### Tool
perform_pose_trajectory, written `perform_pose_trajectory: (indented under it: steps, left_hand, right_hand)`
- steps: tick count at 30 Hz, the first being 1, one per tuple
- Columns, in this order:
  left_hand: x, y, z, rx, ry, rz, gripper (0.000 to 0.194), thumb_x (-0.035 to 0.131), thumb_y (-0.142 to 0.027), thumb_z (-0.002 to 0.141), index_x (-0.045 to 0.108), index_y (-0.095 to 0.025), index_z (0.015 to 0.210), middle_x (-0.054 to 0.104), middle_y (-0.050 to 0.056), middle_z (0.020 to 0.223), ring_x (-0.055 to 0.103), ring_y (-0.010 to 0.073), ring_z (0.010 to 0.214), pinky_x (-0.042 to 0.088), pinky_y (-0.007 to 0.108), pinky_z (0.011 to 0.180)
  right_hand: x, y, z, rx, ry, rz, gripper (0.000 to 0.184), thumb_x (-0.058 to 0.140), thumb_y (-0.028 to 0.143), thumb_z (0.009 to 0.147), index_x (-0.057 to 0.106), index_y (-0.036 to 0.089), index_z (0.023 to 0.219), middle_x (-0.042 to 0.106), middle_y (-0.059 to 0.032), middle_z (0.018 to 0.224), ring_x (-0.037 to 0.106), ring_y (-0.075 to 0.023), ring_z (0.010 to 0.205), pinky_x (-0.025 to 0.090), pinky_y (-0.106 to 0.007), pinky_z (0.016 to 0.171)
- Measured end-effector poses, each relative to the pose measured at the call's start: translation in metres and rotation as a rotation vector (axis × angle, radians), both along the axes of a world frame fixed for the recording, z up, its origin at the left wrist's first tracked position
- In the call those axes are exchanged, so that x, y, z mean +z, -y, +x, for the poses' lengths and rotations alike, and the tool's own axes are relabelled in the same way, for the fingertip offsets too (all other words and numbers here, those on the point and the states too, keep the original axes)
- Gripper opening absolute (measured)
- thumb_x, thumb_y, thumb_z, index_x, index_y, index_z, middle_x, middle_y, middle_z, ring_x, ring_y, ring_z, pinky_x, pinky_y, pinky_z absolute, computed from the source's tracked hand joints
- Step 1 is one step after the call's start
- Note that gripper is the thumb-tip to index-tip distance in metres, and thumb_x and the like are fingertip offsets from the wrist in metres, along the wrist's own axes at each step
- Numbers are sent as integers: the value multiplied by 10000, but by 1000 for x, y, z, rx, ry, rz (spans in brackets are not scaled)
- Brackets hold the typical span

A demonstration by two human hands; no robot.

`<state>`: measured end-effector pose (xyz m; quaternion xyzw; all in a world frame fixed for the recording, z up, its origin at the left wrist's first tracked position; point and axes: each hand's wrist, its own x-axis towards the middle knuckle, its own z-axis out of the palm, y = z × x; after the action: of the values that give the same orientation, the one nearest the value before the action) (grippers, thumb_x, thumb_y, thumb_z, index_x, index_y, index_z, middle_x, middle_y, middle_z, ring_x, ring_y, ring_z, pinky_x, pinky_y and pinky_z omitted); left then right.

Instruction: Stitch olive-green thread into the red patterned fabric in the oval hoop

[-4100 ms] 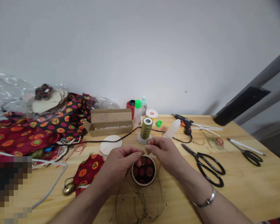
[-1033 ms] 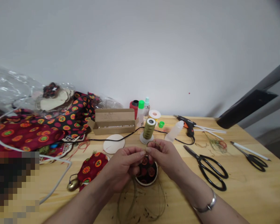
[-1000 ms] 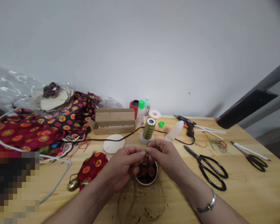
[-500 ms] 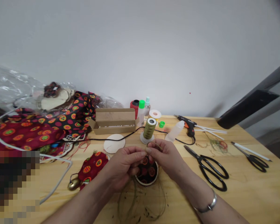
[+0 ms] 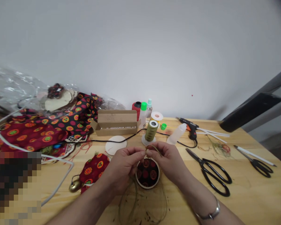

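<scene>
My left hand [image 5: 124, 167] and my right hand [image 5: 165, 159] meet fingertip to fingertip over the table, both pinching olive-green thread [image 5: 166, 200]. Loose strands of it hang down in loops toward the front edge. Just below the fingertips lies a round disc [image 5: 148, 173] covered in dark patterned fabric with a pale rim. Behind my hands an olive thread spool [image 5: 151, 131] stands upright. Left of my left hand rests a red patterned fabric piece [image 5: 93, 170] with a brass bell [image 5: 74, 185] attached.
Black scissors [image 5: 207, 168] lie right of my right hand, with smaller scissors [image 5: 259, 167] farther off. A glue gun [image 5: 188, 125], a white bottle [image 5: 176, 134] and an open cardboard box [image 5: 117, 126] stand behind. Patterned fabric [image 5: 35, 134] is piled left; a white cable [image 5: 4, 140] crosses there.
The fingertips have shifted slightly, and a thread loop now shows above my right fingers. More of the dark fabric disc is visible. The whole view has moved a little.
</scene>
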<state>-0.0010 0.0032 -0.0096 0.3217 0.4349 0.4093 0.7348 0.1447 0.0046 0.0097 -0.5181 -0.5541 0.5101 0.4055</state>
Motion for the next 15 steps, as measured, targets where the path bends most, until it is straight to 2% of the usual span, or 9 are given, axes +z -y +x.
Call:
perform_pose_trajectory:
  steps: [4, 9, 11, 15]
  left_hand:
    - [-1, -3, 0, 51, 7, 7, 160, 685, -283, 662, 644, -131, 693, 470, -61, 482, 280, 16, 364, 195, 162, 372]
    - [6, -4, -1, 101, -64, 17, 158, 697, -267, 641, 636, -121, 633, 508, -49, 497, 301, 11, 358, 197, 143, 346]
    - [9, -4, -1, 113, -81, 4, 157, 692, -264, 640, 629, -124, 611, 469, -64, 444, 272, 11, 339, 173, 142, 333]
    - [11, -4, 0, 92, -68, -5, 168, 677, -269, 651, 615, -129, 583, 345, -95, 356, 219, 15, 324, 139, 141, 328]
  right_hand:
    - [-2, -1, 4, -5, 172, 120, 148, 560, 283, 763, 646, 167, 799, 639, -26, 724, 552, -149, 681, 416, -250, 619]
    - [-3, 4, 6, -24, 435, 273, 234, 505, 307, 812, 612, 180, 646, 579, -4, 598, 494, -130, 577, 343, -233, 528]
    - [-3, 7, 5, 0, 464, 283, 267, 480, 306, 828, 596, 181, 622, 547, 4, 557, 468, -121, 539, 318, -228, 500]
    - [1, 14, 0, 53, 474, 302, 235, 442, 278, 849, 622, 196, 723, 567, -1, 585, 475, -123, 541, 314, -228, 502]
